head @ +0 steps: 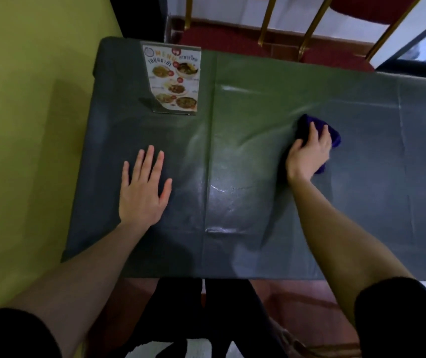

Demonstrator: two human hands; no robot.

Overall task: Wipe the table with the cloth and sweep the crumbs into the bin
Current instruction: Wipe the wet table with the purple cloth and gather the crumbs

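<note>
**Blue cloth pressed to the bench under the right hand**

Head view. No container in sight; no bin, no crumbs to be made out on the dark, glossy cover of the bench [258, 177], which shows creases and pale sheen along a seam running from far edge to near edge.

Near the far left corner, an upright menu card [174, 78] in a clear stand, printed with pictures of dishes, well apart from both hands.

Right of the middle seam and closer to the far edge than the near one, a bunched dark blue cloth [334, 134], lying on the bench cover and mostly hidden beneath the right hand [308, 151]. Fingers [315, 130] curled down over the cloth and clamped on it, thumb tucked along its left side, blue folds poking out beyond the fingertips and beside the wrist. Right forearm stretched out from the near edge at a slant, bare up to a black sleeve.

Left hand [143, 187] flat on the bench, palm down, left of the seam and toward the left edge, holding nothing. Fingers [148, 161] straight and spread apart, pointing at the far edge, thumb splayed to the right. Left forearm bare, crossing the near edge toward the near left corner.

Beyond the far edge, red-cushioned chairs [335, 6] with gold legs.
</note>
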